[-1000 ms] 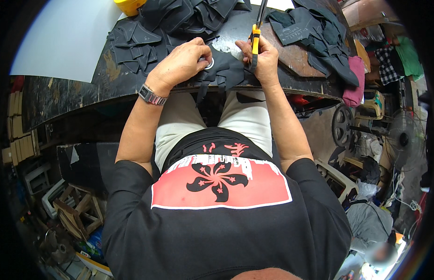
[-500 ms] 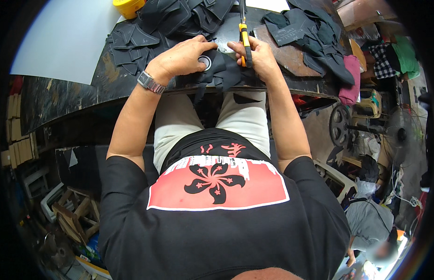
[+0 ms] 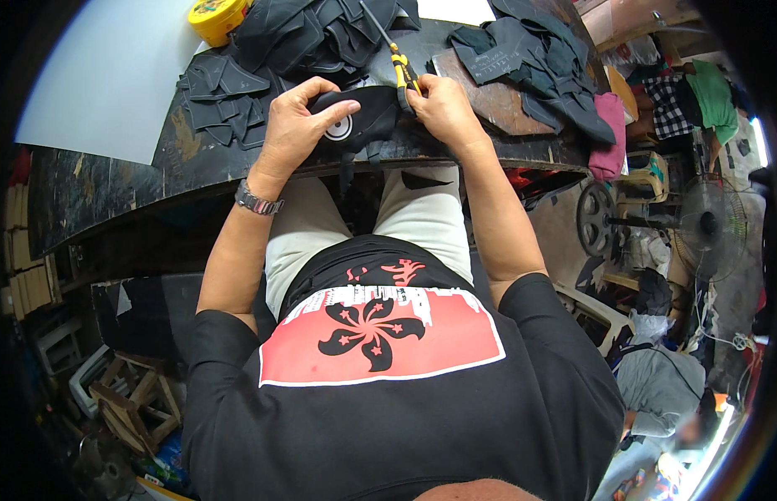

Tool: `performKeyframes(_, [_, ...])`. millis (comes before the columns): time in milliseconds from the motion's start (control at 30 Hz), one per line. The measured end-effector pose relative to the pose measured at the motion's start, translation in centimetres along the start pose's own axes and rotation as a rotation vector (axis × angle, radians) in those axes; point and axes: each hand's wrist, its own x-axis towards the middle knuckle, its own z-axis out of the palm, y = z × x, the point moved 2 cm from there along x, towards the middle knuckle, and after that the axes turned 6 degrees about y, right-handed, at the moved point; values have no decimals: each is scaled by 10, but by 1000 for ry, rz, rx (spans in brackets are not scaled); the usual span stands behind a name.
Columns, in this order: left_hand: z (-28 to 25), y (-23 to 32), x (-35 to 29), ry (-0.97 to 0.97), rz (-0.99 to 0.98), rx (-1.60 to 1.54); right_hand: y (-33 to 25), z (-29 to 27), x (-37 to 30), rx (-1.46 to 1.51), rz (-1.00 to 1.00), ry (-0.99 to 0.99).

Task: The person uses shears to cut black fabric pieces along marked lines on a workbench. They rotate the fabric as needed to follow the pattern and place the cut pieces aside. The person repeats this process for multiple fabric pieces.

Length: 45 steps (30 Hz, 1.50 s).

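Note:
My left hand (image 3: 295, 125) pinches the edge of a black sheet-like piece (image 3: 370, 115) between thumb and fingers, at the near edge of the dark table. A white ring (image 3: 340, 129) with a dark centre shows on that piece, just below my thumb. In my right hand (image 3: 447, 113) is a long, thin tool with yellow-and-black handles (image 3: 401, 73), its dark shaft pointing away from me and leftward. The fingers are wrapped round the lower handles. The tool's handle end overlaps the right side of the black piece. Loose black strips hang over the table edge below.
Heaps of black cut pieces lie beyond my left hand (image 3: 309, 37) and at the right (image 3: 530, 71), by a brown board (image 3: 489, 96). A white sheet (image 3: 96, 75) and a yellow tub (image 3: 217, 21) are at left. Far right stand a handwheel (image 3: 595, 220) and a fan (image 3: 707, 221).
My left hand has turned, lifting the black piece's left edge into a pinch. The tool has tilted leftward in my right hand. The whole view has shifted slightly.

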Motion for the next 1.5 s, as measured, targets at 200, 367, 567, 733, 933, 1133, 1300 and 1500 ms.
performKeyframes(200, [13, -24, 3, 109, -98, -183, -1, -4, -4, -86, -5, 48])
performKeyframes(367, [11, -28, -1, 200, -74, -364, 2, -4, -8, -51, 3, 125])
performKeyframes(567, [14, -23, -7, 150, 11, -315, 2, 0, -20, -102, -115, 255])
performKeyframes(733, [16, -18, -7, 84, 46, -260, 1, 1, -29, -29, -113, 258])
performKeyframes(933, [18, -10, -10, 85, 107, -208, -11, -9, -27, 126, -229, 349])
performKeyframes(1133, [15, -4, -14, 67, 118, -199, -25, -3, -26, 475, -303, 47])
performKeyframes(1300, [12, 0, -17, 69, 154, -182, -29, 3, -20, 354, -358, 19])
performKeyframes(1500, [9, -1, -13, 46, -24, -257, -22, 7, -15, 553, -188, 11])
